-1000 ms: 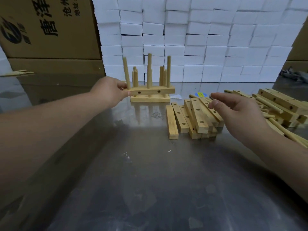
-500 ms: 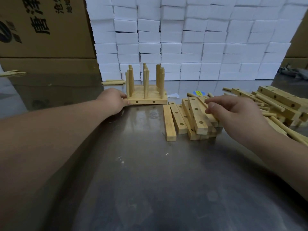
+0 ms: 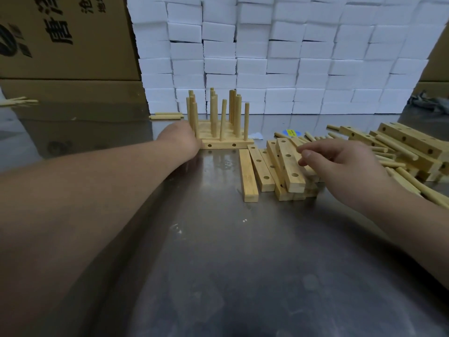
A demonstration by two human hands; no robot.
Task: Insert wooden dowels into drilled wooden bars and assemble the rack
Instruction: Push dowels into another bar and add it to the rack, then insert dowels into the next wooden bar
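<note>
Item 1, rack (image 3: 223,139): standing at the far edge of the steel counter (image 3: 218,263), its bars carrying upright dowels, one leaning.
Item 2, left hand (image 3: 181,139): pressing against the rack's left end; its fingers are hidden, so the grip cannot be told.
Item 3, right hand (image 3: 340,164): hovering with loosely bent fingers, holding nothing visible, its fingertips touching the pile of drilled bars (image 3: 289,166) lying right of the rack.
Item 4, single bar (image 3: 247,176): lying flat just left of that pile.
Item 5, loose dowels (image 3: 398,164) and longer bars (image 3: 410,142): lying heaped at the right edge.
Item 6, cardboard box (image 3: 60,37): standing at the far left corner, its contents not showing.
Item 7, white boxes (image 3: 291,57): standing stacked and closed along the far edge.
</note>
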